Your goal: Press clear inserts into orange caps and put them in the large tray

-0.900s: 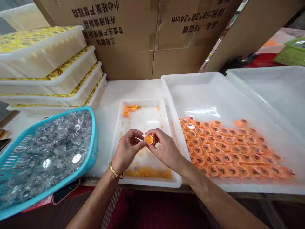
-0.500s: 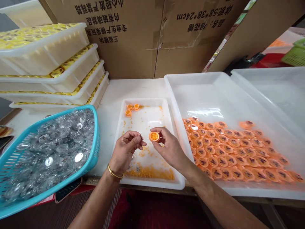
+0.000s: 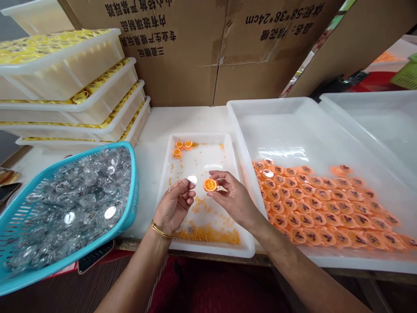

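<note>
Two big trays (image 3: 276, 126) are standing at right, one carrying rows of orange cups (image 3: 316, 204) with bare room behind. One blue basket (image 3: 134, 191) is brimming with clear pieces (image 3: 87, 200). Between, one small tray (image 3: 210, 154) is holding three cups (image 3: 177, 153) near its far edge. Above, the right hand (image 3: 236, 195) is gripping one filled cup (image 3: 210, 185), fingers parted around it; the left hand (image 3: 172, 205) is pinching one clear piece (image 3: 192, 179), fingers nearly together.

Upside-down black print (image 3: 285, 16) on the brown cardboard (image 3: 182, 80) reads "体积:58*38*24cm", "内有玻璃制品" and other Chinese lines, the top one cut off.
</note>
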`<state>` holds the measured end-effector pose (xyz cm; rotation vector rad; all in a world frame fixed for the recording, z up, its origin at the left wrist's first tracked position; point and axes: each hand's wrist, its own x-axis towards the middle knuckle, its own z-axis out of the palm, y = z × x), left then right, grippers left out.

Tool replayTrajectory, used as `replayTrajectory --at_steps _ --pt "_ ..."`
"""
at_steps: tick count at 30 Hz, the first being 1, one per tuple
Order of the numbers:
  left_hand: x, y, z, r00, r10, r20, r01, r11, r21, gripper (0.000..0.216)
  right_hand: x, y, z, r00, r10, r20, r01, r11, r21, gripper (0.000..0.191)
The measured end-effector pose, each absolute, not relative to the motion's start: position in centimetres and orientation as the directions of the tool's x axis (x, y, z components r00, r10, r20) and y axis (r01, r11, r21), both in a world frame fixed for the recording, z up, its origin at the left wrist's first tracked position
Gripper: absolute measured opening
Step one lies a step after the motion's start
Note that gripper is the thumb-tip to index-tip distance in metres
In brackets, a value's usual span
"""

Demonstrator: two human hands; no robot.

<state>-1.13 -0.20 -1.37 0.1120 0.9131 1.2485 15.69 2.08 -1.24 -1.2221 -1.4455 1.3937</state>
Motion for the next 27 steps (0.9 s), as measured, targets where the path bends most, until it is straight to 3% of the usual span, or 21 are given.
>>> replayTrajectory --at_steps 8,20,23,25,27 --pt "0.1 0.4 -1.5 0.002 0.811 -0.586 -0.806 0.348 0.479 0.013 15.2 2.4 -1.7 -0.319 0.926 -0.200 0.006 -0.209 -0.978 0.013" --pt "0.3 0.0 -1.7 -0.073 0.854 -0.515 -0.685 0.332 0.648 0.017 15.5 2.6 -1.5 -0.307 0.860 -0.407 -0.130 -0.462 -0.877 0.019" --pt "0.2 -0.1 -1.9 -0.155 0.870 -0.468 -0.466 0.353 0.811 0.022 15.8 2.8 -1.4 -0.289 0.865 -0.409 -0.116 -0.456 -0.882 0.019" --pt "-0.3 0.0 -2.3 -0.209 0.900 -0.382 -0.145 0.358 0.923 0.021 15.9 2.9 -1.3 -0.233 0.890 -0.392 -0.067 -0.417 -0.906 0.019" --pt "-1.3 0.2 -2.6 -0.214 0.932 -0.293 0.163 0.330 0.930 0.015 15.9 2.9 -1.3 -0.182 0.911 -0.371 -0.026 -0.381 -0.924 0.018"
